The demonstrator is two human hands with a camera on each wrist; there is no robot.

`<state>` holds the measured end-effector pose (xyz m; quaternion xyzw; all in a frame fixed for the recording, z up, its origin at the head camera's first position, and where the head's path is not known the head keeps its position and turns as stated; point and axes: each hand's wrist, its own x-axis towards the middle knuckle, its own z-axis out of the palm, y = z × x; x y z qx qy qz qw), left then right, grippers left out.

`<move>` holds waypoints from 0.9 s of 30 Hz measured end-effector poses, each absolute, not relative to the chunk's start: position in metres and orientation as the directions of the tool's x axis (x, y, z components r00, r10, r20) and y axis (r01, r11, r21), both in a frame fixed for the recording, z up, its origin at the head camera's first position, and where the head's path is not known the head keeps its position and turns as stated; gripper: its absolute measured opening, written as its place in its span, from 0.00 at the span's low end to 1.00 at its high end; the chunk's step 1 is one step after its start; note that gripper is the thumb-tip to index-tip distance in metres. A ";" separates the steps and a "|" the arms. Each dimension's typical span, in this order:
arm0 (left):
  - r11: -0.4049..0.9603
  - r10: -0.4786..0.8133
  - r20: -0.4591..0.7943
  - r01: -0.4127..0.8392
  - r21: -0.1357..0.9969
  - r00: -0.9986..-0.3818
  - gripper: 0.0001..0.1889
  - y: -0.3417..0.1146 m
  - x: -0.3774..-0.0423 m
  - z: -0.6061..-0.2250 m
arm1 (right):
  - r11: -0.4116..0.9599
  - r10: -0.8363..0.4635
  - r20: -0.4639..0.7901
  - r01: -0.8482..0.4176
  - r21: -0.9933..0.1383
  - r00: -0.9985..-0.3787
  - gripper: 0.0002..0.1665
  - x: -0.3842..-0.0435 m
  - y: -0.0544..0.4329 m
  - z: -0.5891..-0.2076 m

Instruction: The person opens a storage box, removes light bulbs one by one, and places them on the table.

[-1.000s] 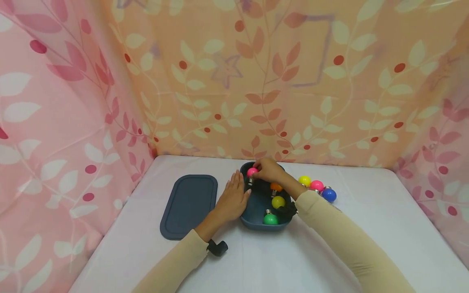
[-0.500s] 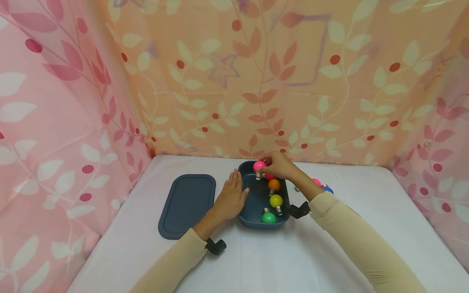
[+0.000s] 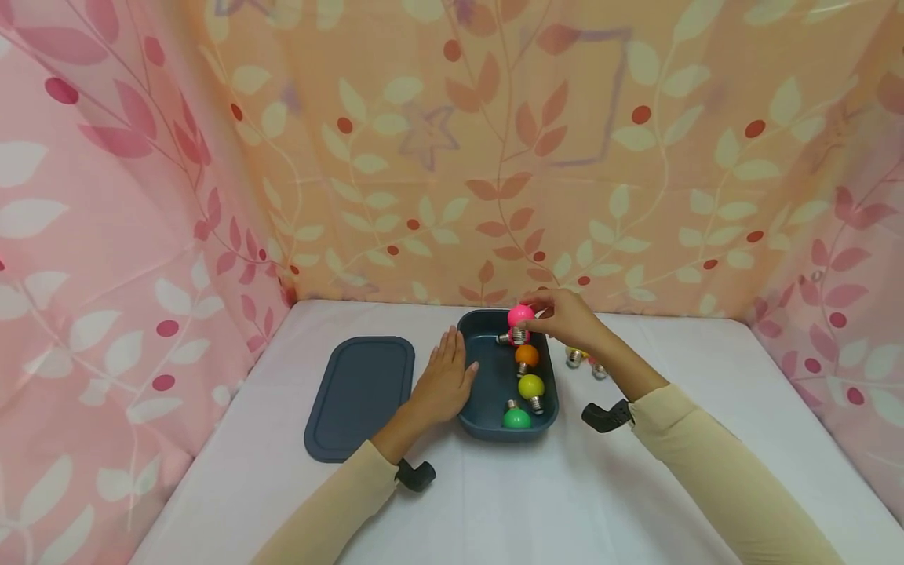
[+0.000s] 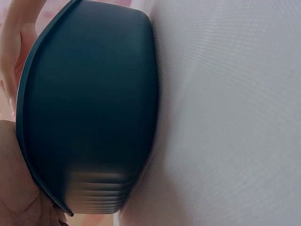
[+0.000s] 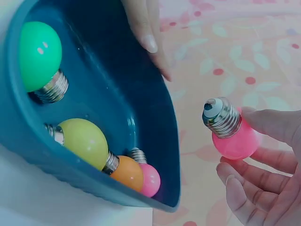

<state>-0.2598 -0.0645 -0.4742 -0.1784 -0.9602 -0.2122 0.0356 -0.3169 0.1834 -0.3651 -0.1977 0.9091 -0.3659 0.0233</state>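
My right hand (image 3: 568, 320) pinches a pink light bulb (image 3: 521, 316) above the far right part of a dark blue box (image 3: 469, 424). In the right wrist view its metal screw base points up and away from the fingers. My left hand (image 3: 441, 384) rests with straight fingers along the box's left rim. Inside the box lie a green bulb (image 5: 41, 56), a yellow bulb (image 5: 85, 143), an orange bulb (image 5: 128, 174) and another pink bulb (image 5: 150, 181), all along its near and right sides. The left wrist view shows mostly the box's outer wall (image 4: 89, 94).
A dark blue lid (image 3: 362, 399) lies flat on the white-covered table (image 3: 494, 502), left of the box. Right of the box are more bulbs, partly hidden by my right arm; a metal screw base (image 3: 574, 359) shows there. Patterned cloth (image 3: 424, 196) hangs behind and at both sides.
My right hand has lifted the pink bulb from the box's far left corner and carried it rightward, over the far right part. The left hand keeps its place on the rim.
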 end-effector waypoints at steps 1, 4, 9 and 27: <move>0.848 0.327 0.146 0.358 0.392 -0.934 0.36 -0.064 -0.260 -0.474 | 0.648 -0.371 0.101 -0.335 -0.684 -0.923 0.32 -0.315 0.186 -0.364; 0.849 0.326 0.153 0.360 0.387 -0.933 0.36 -0.064 -0.260 -0.474 | 0.634 -0.347 0.097 -0.309 -0.708 -0.933 0.33 -0.309 0.193 -0.362; 0.851 0.326 0.146 0.357 0.384 -0.934 0.36 -0.063 -0.260 -0.472 | 0.629 -0.320 0.115 -0.302 -0.716 -0.940 0.30 -0.300 0.204 -0.359; 0.856 0.320 0.114 0.339 0.389 -0.940 0.36 -0.063 -0.259 -0.471 | 0.609 -0.222 0.150 -0.257 -0.751 -0.963 0.35 -0.261 0.241 -0.368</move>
